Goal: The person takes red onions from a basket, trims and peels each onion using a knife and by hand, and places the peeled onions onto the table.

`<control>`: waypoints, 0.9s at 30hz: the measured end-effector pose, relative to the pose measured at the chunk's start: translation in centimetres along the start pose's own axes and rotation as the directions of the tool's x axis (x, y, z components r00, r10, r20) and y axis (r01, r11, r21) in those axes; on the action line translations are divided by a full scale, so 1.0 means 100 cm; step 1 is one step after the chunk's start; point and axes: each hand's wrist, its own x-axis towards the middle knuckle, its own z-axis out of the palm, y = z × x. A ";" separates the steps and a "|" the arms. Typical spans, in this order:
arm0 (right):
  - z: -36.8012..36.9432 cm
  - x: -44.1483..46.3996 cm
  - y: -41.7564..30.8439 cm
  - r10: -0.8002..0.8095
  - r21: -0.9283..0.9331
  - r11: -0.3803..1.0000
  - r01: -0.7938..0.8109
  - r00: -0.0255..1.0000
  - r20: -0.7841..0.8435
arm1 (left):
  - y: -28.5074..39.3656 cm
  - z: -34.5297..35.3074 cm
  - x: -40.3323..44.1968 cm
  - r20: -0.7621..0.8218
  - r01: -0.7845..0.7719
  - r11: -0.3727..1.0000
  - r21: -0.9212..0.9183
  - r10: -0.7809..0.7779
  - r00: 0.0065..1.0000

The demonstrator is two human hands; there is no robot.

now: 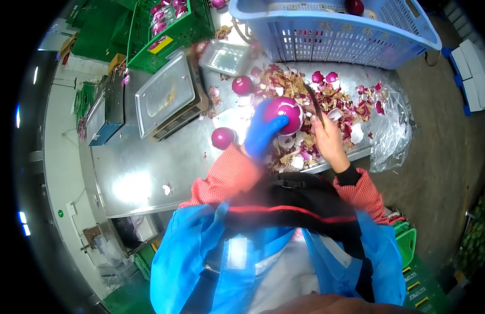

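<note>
My left hand (260,133), in a blue glove, is closed round a red onion (284,112) with a shiny purple surface and some white showing. Just to its right my bare right hand (327,137) grips a knife (315,103), its dark blade pointing up and away from me. Under both hands lies a heap of onion skins (352,104), purple, brown and white. Another onion (222,138) rests on the table left of my gloved hand, and one more onion (242,85) sits farther back.
A blue plastic basket (331,44) stands at the back right of the metal table (143,162). A weighing scale (169,97) and a green crate (172,44) with onions are at the left. Clear plastic film (394,125) hangs over the right edge.
</note>
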 end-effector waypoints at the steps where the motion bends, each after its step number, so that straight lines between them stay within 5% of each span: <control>1: 0.000 -0.002 -0.004 -0.043 0.000 0.999 0.043 0.999 -0.012 | 0.002 -0.001 0.003 0.020 0.033 0.997 -0.065 -0.031 0.999; 4: -0.003 -0.008 -0.028 -0.182 -0.154 0.972 0.175 0.983 -0.035 | -0.005 -0.008 0.007 0.049 0.017 0.997 -0.080 -0.013 0.999; 8: 0.002 -0.004 -0.029 -0.277 -0.211 0.942 0.262 0.960 -0.045 | -0.019 -0.002 0.002 0.002 0.126 0.928 -0.349 -0.134 0.991; 16: 0.015 -0.013 -0.035 -0.539 -0.548 0.715 0.435 0.842 -0.035 | -0.021 -0.001 0.005 0.040 0.092 0.985 -0.144 -0.087 0.995; 19: 0.021 -0.013 -0.032 -0.563 -0.668 0.621 0.411 0.826 -0.016 | -0.025 0.002 0.000 0.007 -0.044 0.987 -0.153 0.045 0.999; 24: 0.023 -0.010 -0.031 -0.393 -0.576 0.775 0.261 0.912 -0.114 | -0.070 -0.028 0.010 -0.058 -0.005 0.995 -0.101 -0.001 0.998; 25: 0.017 -0.005 -0.022 -0.315 -0.549 0.814 0.189 0.938 -0.145 | -0.046 -0.014 -0.003 -0.090 0.068 0.976 -0.208 -0.089 0.992; 27: 0.003 0.000 -0.013 -0.182 -0.455 0.888 0.073 0.963 -0.200 | -0.026 0.000 -0.015 -0.041 0.014 0.998 -0.055 -0.016 0.999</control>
